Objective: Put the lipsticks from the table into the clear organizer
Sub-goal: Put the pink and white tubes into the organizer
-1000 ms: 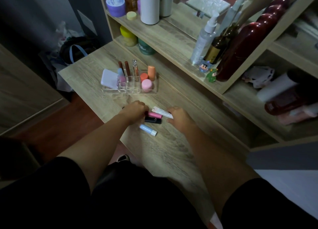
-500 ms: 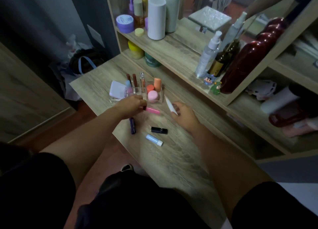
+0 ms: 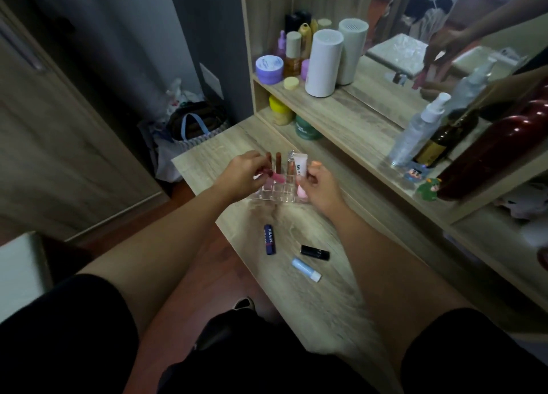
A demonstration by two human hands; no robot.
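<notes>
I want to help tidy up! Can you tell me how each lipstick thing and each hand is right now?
Left hand: holding pink lipstick over clear organizer.
Right hand: holding white tube upright at the organizer.
Navy Nivea stick: lying on table.
Black lipstick: lying, capped.
Light blue stick: lying, capped.
</notes>
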